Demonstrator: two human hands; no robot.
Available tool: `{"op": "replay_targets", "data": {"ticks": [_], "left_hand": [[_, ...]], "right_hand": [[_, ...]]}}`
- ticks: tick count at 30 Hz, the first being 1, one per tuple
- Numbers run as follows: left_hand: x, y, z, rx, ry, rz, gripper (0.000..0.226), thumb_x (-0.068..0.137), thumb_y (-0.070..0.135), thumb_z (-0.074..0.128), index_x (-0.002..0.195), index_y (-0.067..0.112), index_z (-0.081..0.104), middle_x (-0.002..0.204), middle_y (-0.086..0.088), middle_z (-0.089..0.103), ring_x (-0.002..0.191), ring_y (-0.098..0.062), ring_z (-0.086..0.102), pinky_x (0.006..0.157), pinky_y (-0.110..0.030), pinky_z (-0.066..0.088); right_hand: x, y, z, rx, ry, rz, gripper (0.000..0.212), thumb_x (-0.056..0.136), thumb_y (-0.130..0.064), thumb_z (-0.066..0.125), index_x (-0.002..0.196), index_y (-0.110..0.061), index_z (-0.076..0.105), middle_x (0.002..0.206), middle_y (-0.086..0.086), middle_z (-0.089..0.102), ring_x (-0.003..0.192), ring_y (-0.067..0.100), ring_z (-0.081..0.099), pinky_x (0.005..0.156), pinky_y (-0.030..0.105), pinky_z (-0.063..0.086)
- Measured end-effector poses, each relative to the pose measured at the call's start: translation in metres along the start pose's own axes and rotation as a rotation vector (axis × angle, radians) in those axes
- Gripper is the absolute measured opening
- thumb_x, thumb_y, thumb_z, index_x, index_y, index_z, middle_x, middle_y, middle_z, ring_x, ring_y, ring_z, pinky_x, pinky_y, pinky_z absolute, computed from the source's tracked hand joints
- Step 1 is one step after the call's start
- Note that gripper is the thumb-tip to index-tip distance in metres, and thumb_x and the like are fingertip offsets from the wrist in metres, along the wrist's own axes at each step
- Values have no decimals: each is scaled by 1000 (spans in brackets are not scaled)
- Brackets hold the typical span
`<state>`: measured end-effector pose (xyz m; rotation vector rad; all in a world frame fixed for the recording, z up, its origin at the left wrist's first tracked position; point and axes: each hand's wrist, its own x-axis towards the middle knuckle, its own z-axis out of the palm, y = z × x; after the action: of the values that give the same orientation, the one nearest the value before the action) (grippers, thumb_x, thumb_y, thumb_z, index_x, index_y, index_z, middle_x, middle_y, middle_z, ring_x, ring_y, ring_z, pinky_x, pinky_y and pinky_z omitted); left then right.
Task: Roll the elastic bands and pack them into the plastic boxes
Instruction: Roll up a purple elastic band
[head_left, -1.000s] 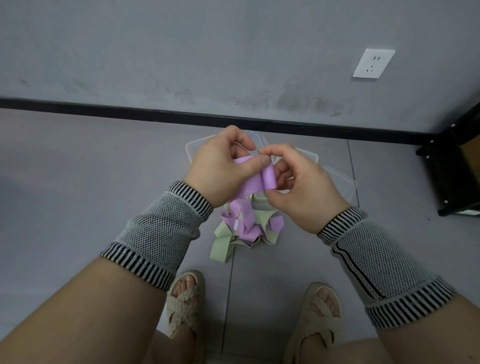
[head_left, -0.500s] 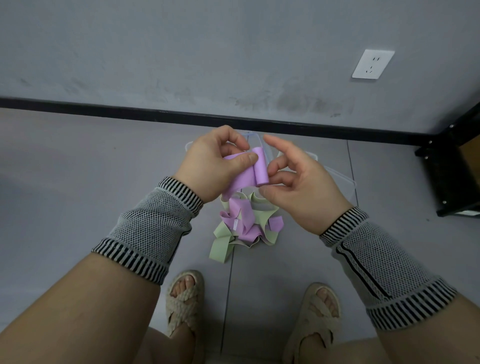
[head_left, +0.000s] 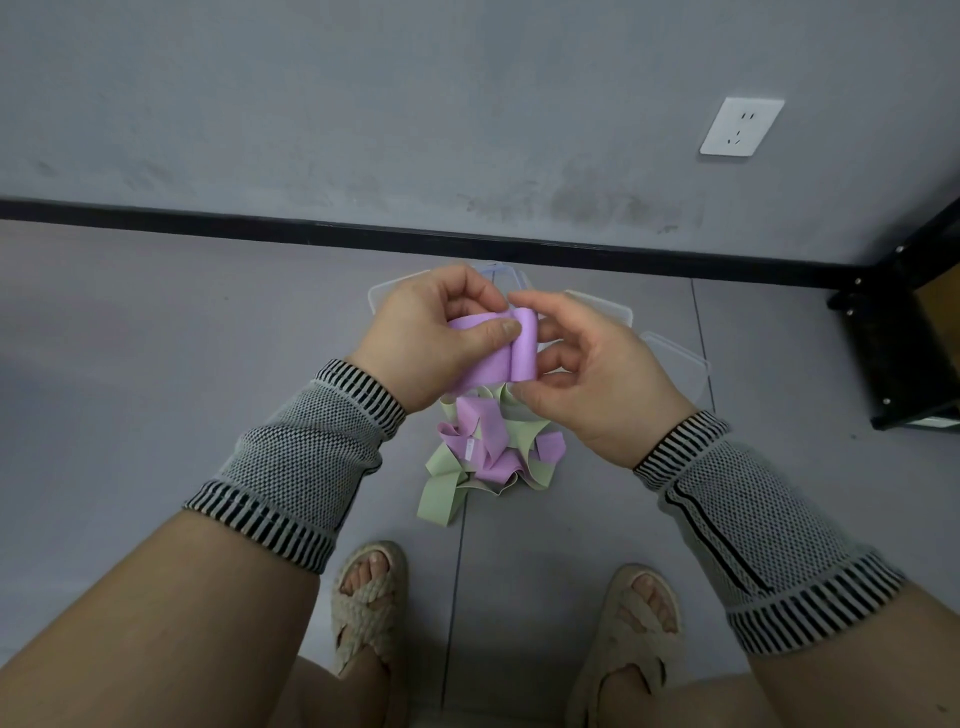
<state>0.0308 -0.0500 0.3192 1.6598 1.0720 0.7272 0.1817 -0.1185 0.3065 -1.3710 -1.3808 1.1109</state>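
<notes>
While the purple elastic band (head_left: 511, 345) sits mid-frame between both hands, I see its rolled part standing roughly upright, with the loose tail running left under my left hand (head_left: 434, 332), whose thumb presses it flat. My right hand (head_left: 592, 369) pinches the roll from the right, fingertips closed on it. Behind the hands, the clear plastic boxes (head_left: 675, 353) lie on the floor; I can't tell what they hold. The unrolled purple and green bands (head_left: 485, 452) lie heaped below.
</notes>
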Motion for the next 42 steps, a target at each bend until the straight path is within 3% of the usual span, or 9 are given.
{"op": "replay_targets", "data": {"ticks": [4,14,18,23,26,32,35,39,42], "left_hand": [[1,1,-4,-12,64,-11,14,84,12,67,84,24,60,66,3,60,49,3,49,46,-11,39],[5,-5,-3,34,155,12,24,85,12,65,92,33,55,77,-2,58,66,-15,54,65,-28,51],[6,-7,-4,-35,186,-73,21,83,13,68,94,26,56,70,-1,59,66,-20,61,72,-44,58],[6,-5,-6,-96,165,-135,22,84,9,66,97,24,56,74,-4,61,72,-19,62,75,-43,58],[6,-3,-6,-163,175,-147,23,88,6,60,98,27,55,83,-6,62,77,-21,62,76,-51,57],[5,2,-10,-146,304,-72,30,85,6,65,110,19,54,81,-1,66,74,-14,65,60,-31,58],[4,2,-12,-136,348,-50,28,83,7,67,105,23,56,77,4,68,71,-10,65,61,-30,57],[2,3,-8,-98,316,-31,27,83,7,66,99,28,57,79,3,70,67,-8,64,67,-30,57],[0,6,1,-91,241,-66,29,85,0,56,106,21,56,76,0,68,55,-6,55,50,-19,46]], "right_hand": [[1,3,-5,-96,88,-18,66,75,6,68,107,-48,50,102,-2,61,80,17,66,76,32,58],[4,7,-7,-224,189,-42,66,75,0,68,126,-38,51,110,-1,59,79,15,63,73,29,57],[4,8,-9,-189,211,-21,66,76,-2,69,126,-39,50,107,1,59,79,15,64,72,26,56],[4,8,-8,-184,216,-12,64,76,-2,68,127,-36,51,106,1,60,80,15,64,73,27,56],[4,6,-7,-183,211,-18,63,76,-2,69,116,-46,49,105,1,61,79,14,65,74,27,57],[3,1,-8,-69,180,-22,62,76,5,68,103,-48,51,92,-11,61,71,7,63,74,24,57],[3,0,-9,-50,181,-24,61,75,7,68,102,-45,52,88,-11,61,67,3,62,71,20,55],[6,3,-8,-154,203,11,57,75,2,70,118,-33,56,86,-11,63,66,3,64,73,23,56],[5,6,-7,-223,209,29,60,74,-2,71,127,-26,55,93,-8,63,74,10,66,77,31,57]]}}
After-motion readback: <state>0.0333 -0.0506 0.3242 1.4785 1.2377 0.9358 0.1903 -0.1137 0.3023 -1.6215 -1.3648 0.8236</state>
